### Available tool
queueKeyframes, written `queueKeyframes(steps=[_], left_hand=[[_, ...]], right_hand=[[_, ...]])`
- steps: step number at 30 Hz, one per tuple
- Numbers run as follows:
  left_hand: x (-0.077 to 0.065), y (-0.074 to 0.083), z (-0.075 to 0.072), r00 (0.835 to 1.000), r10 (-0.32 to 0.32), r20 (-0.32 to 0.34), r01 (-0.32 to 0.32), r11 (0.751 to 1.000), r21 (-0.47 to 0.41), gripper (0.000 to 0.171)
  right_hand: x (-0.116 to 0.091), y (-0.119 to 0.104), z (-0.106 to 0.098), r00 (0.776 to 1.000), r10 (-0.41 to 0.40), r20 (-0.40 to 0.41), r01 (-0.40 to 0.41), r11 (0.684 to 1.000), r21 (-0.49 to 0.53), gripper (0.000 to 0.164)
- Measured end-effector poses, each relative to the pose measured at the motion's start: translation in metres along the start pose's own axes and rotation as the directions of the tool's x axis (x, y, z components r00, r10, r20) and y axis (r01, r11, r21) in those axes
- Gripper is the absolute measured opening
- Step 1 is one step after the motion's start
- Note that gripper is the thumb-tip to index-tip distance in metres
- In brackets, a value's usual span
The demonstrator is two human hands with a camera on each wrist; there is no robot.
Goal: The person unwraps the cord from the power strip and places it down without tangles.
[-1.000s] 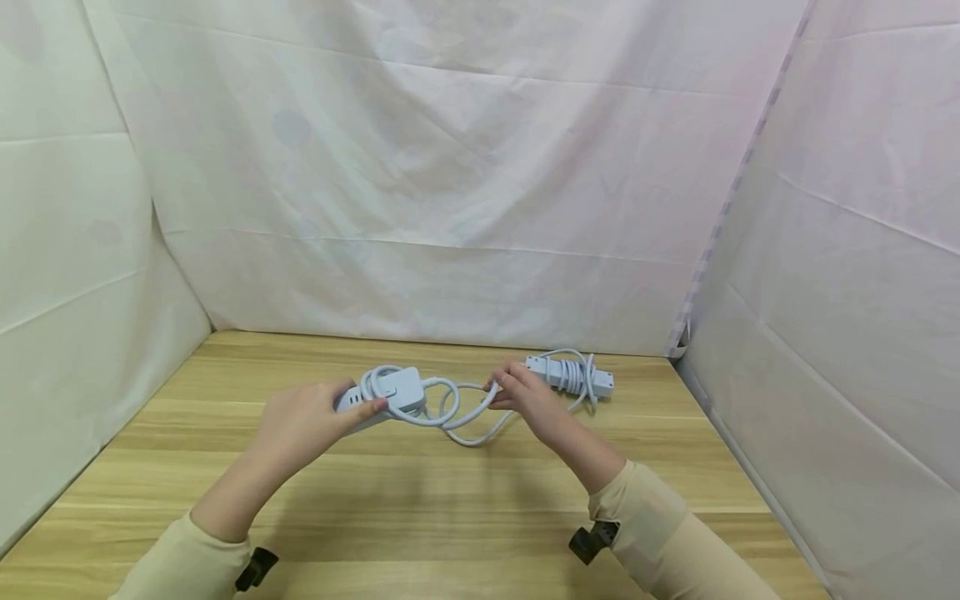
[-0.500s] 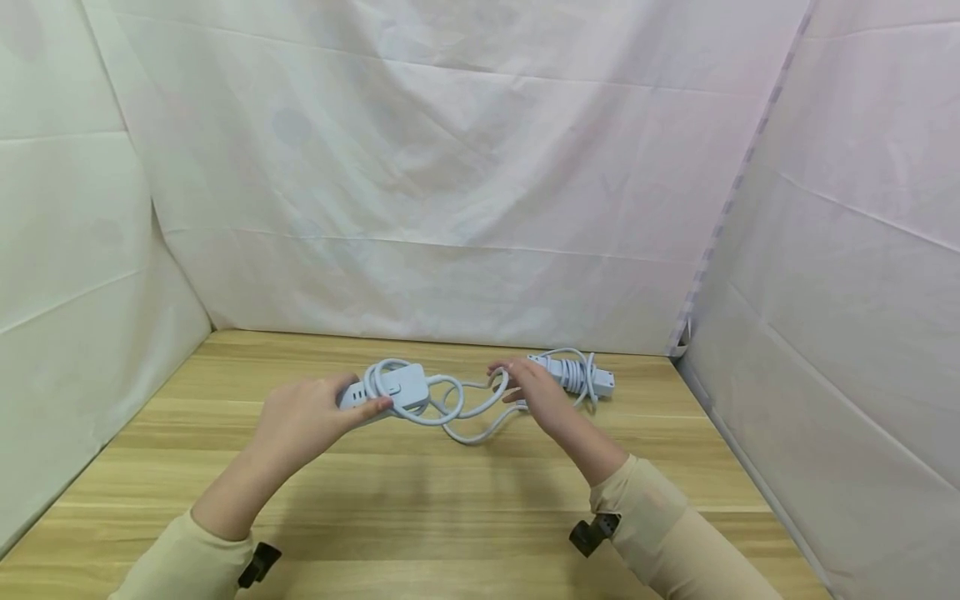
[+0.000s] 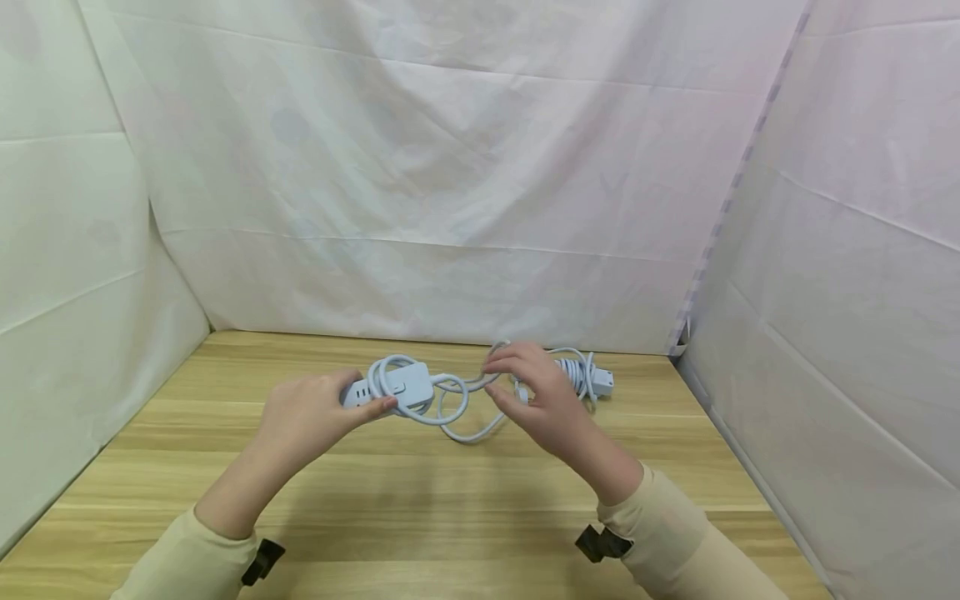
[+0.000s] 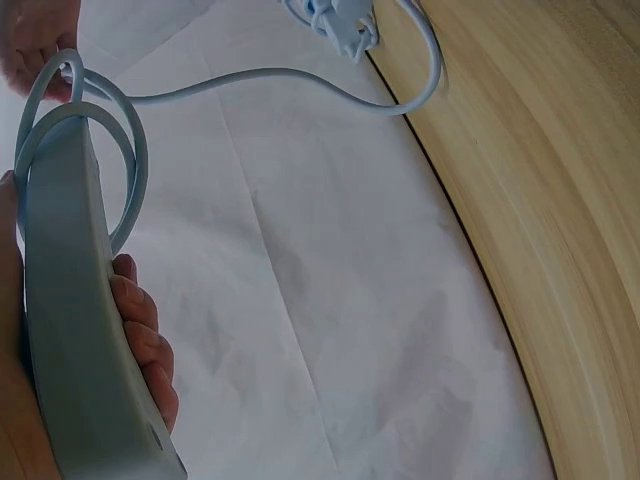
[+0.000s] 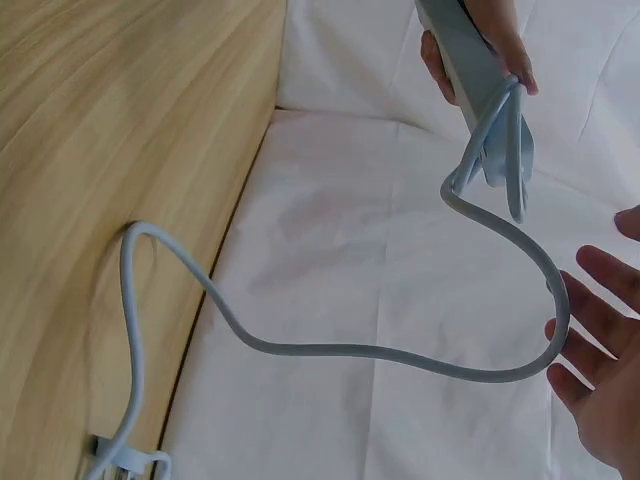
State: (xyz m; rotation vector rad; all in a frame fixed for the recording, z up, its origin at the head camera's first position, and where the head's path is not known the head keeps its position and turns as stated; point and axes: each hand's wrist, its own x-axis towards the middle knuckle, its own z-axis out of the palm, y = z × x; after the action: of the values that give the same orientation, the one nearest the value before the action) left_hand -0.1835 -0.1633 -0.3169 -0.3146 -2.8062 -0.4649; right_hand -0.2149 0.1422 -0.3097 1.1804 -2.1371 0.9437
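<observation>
My left hand (image 3: 303,417) grips a white power strip (image 3: 415,388) above the table, thumb on top and fingers curled round its underside. Loops of its pale cord (image 3: 455,412) circle the strip's far end, as the left wrist view also shows along the body of the power strip (image 4: 75,300). The right hand (image 3: 547,402) is raised beside the cord. In the right wrist view its fingers (image 5: 598,310) are spread, and a bend of the cord (image 5: 370,350) lies against them without being clasped. From there the cord sags to the table, towards a plug (image 5: 122,456).
A second white power strip (image 3: 602,382), its cord wound round its middle, lies at the back right of the wooden table (image 3: 420,517), partly behind the right hand. White cloth (image 3: 420,167) hangs at the back and on both sides.
The right hand has let the cord slip from its pinch; its fingers have opened and the hand has turned and shifted slightly right. The left hand holds the strip nearly still.
</observation>
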Motion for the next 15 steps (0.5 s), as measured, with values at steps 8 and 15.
queueKeyframes(steps=[8, 15], left_hand=[[-0.002, 0.002, 0.003, 0.999, 0.033, -0.024, -0.033, 0.999, 0.011, 0.058], [-0.004, 0.007, 0.008, 0.998, 0.061, -0.025, -0.06, 0.998, 0.005, 0.055]], right_hand=[[0.004, 0.008, 0.001, 0.982, -0.173, 0.071, 0.186, 0.953, -0.238, 0.021], [0.006, 0.019, 0.001, 0.981, -0.193, 0.023, 0.19, 0.928, -0.321, 0.018]])
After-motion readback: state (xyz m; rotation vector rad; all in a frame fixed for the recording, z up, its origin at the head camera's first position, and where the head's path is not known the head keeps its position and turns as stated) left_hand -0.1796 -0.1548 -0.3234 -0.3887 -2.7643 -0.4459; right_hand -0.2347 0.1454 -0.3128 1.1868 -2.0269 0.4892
